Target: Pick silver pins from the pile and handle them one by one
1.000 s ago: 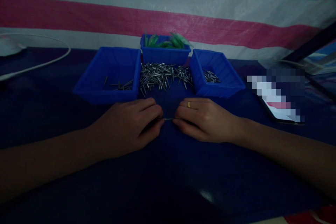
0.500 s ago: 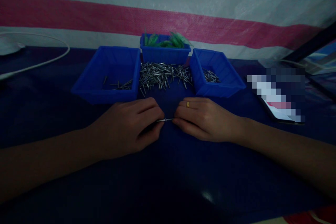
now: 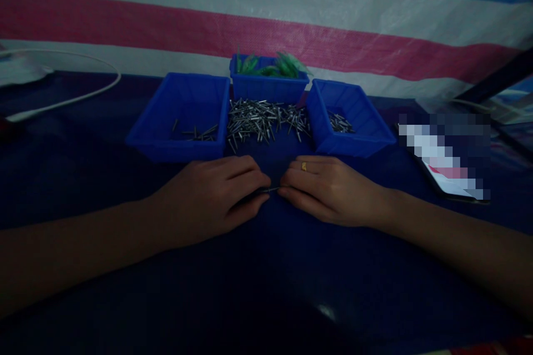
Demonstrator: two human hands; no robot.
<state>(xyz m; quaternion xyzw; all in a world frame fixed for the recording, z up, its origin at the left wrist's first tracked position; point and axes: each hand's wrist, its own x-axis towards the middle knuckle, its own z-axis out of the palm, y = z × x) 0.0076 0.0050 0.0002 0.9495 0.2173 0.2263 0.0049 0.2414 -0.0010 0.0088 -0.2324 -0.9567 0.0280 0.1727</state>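
Note:
My left hand [image 3: 216, 197] and my right hand [image 3: 328, 188] rest on the dark blue table, fingertips nearly meeting. Both are pinched on one thin metal pin [image 3: 272, 189] that bridges the small gap between them. A gold ring [image 3: 303, 166] sits on a right-hand finger. Just beyond the hands lies a loose pile of metal pins [image 3: 266, 119] on the table. A blue tray at left [image 3: 183, 116] holds a few pins. Another blue tray at right [image 3: 353, 122] holds a small heap. A third blue tray at the back [image 3: 268, 86] holds green pieces.
A phone [image 3: 449, 169] lies on the table to the right, its screen blurred. A white cable [image 3: 70, 100] curves across the far left. A striped pink, white and blue tarp [image 3: 266, 28] hangs behind the trays.
The hands have closed in on each other, so less of the pin shows between the fingertips. The view has shifted slightly to the left.

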